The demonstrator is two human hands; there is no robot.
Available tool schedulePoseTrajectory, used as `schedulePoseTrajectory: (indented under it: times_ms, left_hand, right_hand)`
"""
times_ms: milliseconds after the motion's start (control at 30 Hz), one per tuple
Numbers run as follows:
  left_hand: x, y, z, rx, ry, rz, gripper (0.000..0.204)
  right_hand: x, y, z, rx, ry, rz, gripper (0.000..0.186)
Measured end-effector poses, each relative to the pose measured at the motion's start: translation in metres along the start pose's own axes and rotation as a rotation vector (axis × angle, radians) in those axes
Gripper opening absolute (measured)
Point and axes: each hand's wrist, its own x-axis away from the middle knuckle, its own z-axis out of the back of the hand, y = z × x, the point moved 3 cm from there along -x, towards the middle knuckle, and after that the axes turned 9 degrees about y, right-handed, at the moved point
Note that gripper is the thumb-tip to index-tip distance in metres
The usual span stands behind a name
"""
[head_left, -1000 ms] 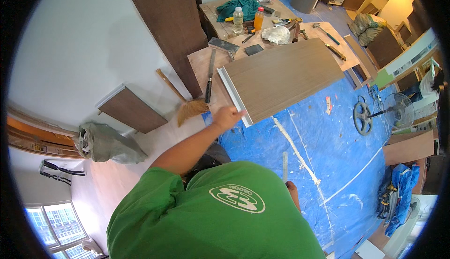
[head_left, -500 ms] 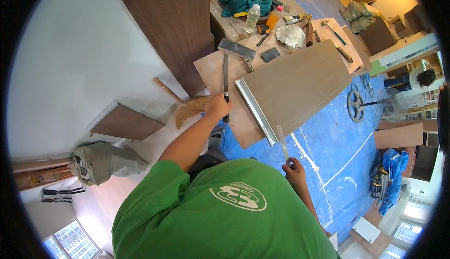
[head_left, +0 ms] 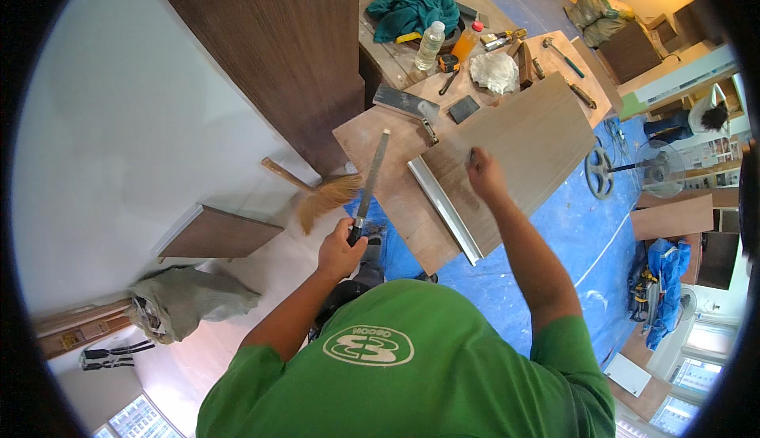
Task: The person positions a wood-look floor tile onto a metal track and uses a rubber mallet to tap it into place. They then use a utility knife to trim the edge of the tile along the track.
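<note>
My left hand [head_left: 342, 249] grips the black handle of a file [head_left: 374, 170], its long grey blade pointing up and away over the near corner of the work board [head_left: 360, 133]. Over the brown wood panel [head_left: 514, 133], my right hand [head_left: 485, 175] is closed, knuckles up, near the panel's left part. What its fingers hold, if anything, is hidden; a small dark spot shows at their tips. Along the panel's near-left end runs a silvery metal profile [head_left: 445, 210]. Beyond it are a small hinge-like metal fitting [head_left: 430, 131], a grey sanding block [head_left: 405, 101] and a dark flat pad [head_left: 464, 108].
Farther back lie a tape measure [head_left: 449, 63], bottles [head_left: 430, 46], a crumpled white bag [head_left: 495, 72], a green cloth [head_left: 413, 12] and a hammer [head_left: 564, 54]. A broom [head_left: 328, 199] leans at left. Blue sheeting [head_left: 546, 240] covers the floor; a fan [head_left: 657, 167] stands right.
My left hand has drawn back toward me with the file, now tilted. My right hand has moved up from beside the panel to over it; the thin metal strip it held no longer shows.
</note>
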Motion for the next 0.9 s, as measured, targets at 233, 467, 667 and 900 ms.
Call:
schedulePoseTrajectory:
  times_ms: [233,467,667,900]
  left_hand:
    - [0.013,0.005,0.030,0.021,-0.030,-0.093,0.043]
    - [0.027,0.020,0.058,-0.074,0.071,-0.156,0.048]
    - [0.005,0.038,0.054,-0.073,0.076,-0.222,0.047]
    - [-0.015,0.043,0.047,0.054,-0.010,-0.179,0.044]
  right_hand:
    - [-0.116,-0.007,-0.014,0.386,-0.074,0.053,0.043]
    - [-0.153,-0.031,-0.028,0.579,-0.164,0.070,0.055]
    - [-0.173,0.015,-0.051,0.621,0.056,0.079,0.048]
    - [-0.088,-0.016,-0.045,0.006,-0.092,-0.223,0.031]
